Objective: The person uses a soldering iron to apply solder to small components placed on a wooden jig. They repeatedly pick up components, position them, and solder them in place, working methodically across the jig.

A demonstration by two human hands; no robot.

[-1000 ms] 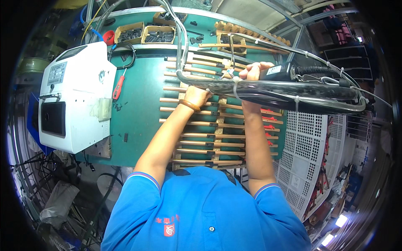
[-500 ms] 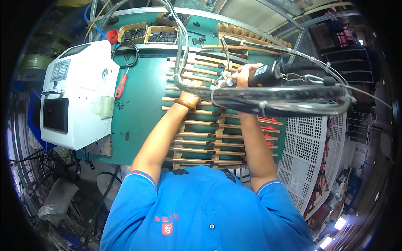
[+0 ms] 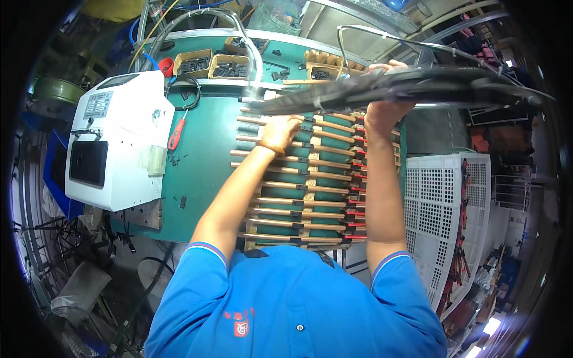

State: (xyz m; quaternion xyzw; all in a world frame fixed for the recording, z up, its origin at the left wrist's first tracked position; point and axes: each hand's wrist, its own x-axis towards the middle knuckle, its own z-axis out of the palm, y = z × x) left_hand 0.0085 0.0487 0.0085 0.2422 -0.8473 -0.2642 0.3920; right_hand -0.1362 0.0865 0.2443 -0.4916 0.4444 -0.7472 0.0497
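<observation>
My left hand [image 3: 278, 132] is closed at the upper rows of copper-coloured rods [image 3: 325, 175], its fingertips pinching a rod beside a small black clip. Farther right, my right hand [image 3: 383, 118] is raised and wrapped round a black hand-held power tool. A motion-smeared bundle of black hoses and cables [image 3: 444, 86] crosses in front and hides most of that tool and the grip. The rods lie side by side across pale wooden strips [image 3: 310, 196], with black clips at mid-length and black and red fittings [image 3: 356, 197] at their right ends.
On the left of the green table [image 3: 200, 218] stands a white machine [image 3: 119, 143], with a red-handled screwdriver [image 3: 176, 134] and scattered screws beside it. Cardboard boxes [image 3: 230, 68] of black parts and a red cup [image 3: 165, 65] sit at the back. White perforated crates [image 3: 434, 203] stand at right.
My right hand has moved right and up with the tool, clearing the rods' right ends. The cable bundle has swung upward. My left hand has shifted slightly right along the rods.
</observation>
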